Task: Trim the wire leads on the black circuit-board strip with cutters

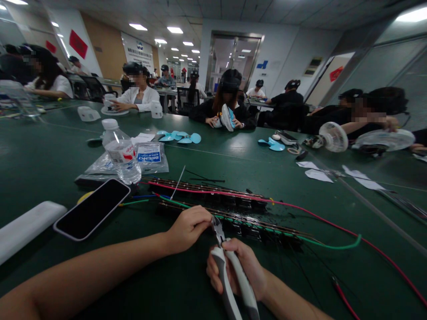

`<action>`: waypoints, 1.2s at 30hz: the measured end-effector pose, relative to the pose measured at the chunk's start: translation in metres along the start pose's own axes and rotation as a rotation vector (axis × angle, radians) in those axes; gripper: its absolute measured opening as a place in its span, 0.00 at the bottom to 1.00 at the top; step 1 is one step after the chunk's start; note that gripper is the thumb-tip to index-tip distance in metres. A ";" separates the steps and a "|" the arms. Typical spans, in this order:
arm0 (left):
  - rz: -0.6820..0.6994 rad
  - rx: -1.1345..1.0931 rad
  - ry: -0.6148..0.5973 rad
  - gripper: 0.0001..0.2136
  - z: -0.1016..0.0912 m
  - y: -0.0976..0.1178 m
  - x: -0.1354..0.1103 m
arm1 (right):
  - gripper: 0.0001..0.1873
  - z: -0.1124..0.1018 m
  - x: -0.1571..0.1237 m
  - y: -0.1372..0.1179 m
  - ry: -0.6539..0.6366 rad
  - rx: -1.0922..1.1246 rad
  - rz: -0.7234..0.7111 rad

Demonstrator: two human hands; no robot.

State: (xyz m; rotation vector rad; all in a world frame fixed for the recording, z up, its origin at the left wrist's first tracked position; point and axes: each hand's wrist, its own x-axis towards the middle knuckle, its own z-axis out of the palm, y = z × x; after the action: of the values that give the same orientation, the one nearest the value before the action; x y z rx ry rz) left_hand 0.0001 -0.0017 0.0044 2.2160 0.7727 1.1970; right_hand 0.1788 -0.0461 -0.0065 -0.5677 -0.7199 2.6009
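Observation:
My right hand point(242, 266) is closed round the grey and white handles of a pair of cutting pliers point(230, 275), whose jaws point up at the near strip of black terminal blocks point(253, 226). My left hand point(188, 226) is curled in a pinch right beside the jaws, at the strip's near edge; what it pinches is too small to make out. A green wire point(333, 246) and a red wire point(333, 226) run along the two strips to the right.
A black phone point(91, 208) lies face up at left, next to a white bar point(23, 226). A water bottle point(122, 153) and plastic bags stand behind it. Blue fan blades, white fans and paper scraps lie farther off. Several people sit at the table's far side.

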 end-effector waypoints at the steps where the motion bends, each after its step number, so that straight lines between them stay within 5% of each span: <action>1: -0.001 -0.003 0.002 0.08 0.000 0.000 0.000 | 0.26 0.000 0.000 0.000 -0.003 0.000 -0.001; 13: -0.021 -0.023 0.020 0.07 0.001 -0.001 -0.001 | 0.26 0.006 0.002 0.000 0.018 -0.063 -0.072; 36: -0.019 -0.046 0.053 0.07 0.002 -0.004 -0.002 | 0.29 0.002 -0.001 -0.005 -0.072 -0.001 0.052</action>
State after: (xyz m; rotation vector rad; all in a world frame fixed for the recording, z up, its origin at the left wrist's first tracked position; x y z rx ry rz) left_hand -0.0001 -0.0003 0.0002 2.1432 0.7779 1.2569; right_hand 0.1803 -0.0434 -0.0022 -0.5015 -0.7385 2.6815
